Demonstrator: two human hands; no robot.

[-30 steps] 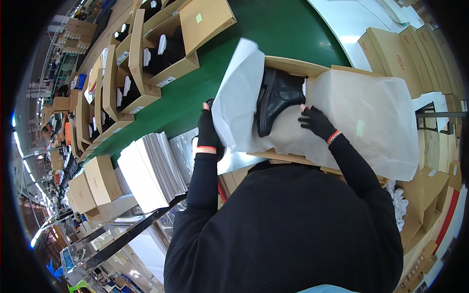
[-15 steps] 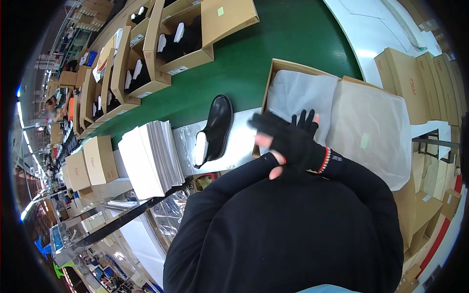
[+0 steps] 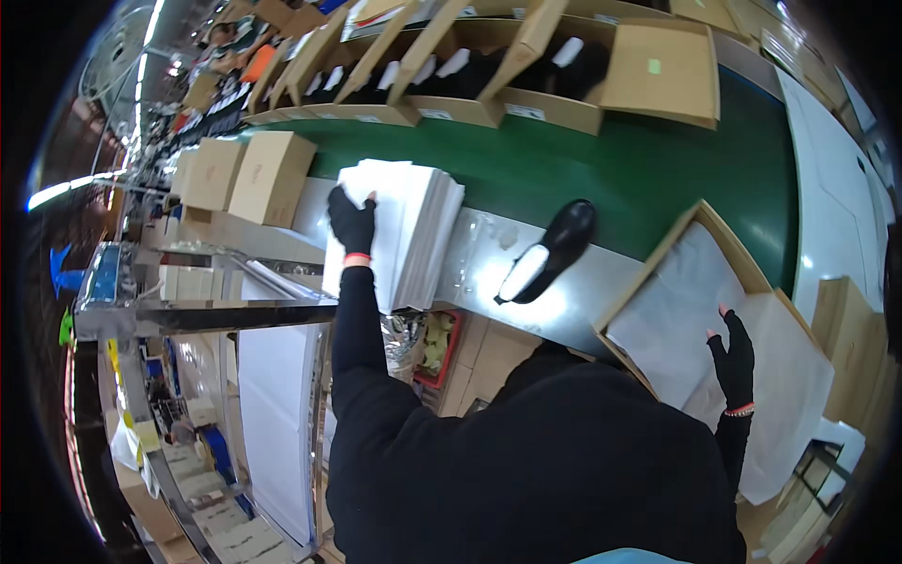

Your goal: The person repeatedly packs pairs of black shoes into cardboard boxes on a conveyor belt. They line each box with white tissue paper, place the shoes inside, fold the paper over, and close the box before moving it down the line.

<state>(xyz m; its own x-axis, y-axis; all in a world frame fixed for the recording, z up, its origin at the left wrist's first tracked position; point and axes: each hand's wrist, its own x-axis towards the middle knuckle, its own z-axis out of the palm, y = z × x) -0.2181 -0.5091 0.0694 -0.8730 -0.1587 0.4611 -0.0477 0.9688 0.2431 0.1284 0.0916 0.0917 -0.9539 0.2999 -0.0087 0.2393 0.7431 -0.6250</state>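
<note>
My left hand (image 3: pixel 353 224), in a black glove with bare fingertips, rests at the near-left side of a thick stack of white paper sheets (image 3: pixel 406 226). Its thumb and fingers are apart. Over the open shoebox (image 3: pixel 639 293) at the right, my right hand (image 3: pixel 737 362) is open, thumb and forefinger spread, above white tissue paper (image 3: pixel 672 324) that lines the box and drapes over its near right side. Whether this hand touches the tissue I cannot tell. A single black boot (image 3: pixel 564 242) lies on its side on the metal counter between stack and box.
A row of open shoeboxes (image 3: pixel 460 111) with black boots and white paper stands along the far side of the green belt (image 3: pixel 695 164). Closed boxes (image 3: pixel 271 179) stand left of the stack. A metal rail (image 3: pixel 235 318) runs below them. A red crate (image 3: pixel 440 352) sits under the counter.
My hands have parted: the left went from over the shoebox to the paper stack, while the right stays over the tissue. My view has swung left.
</note>
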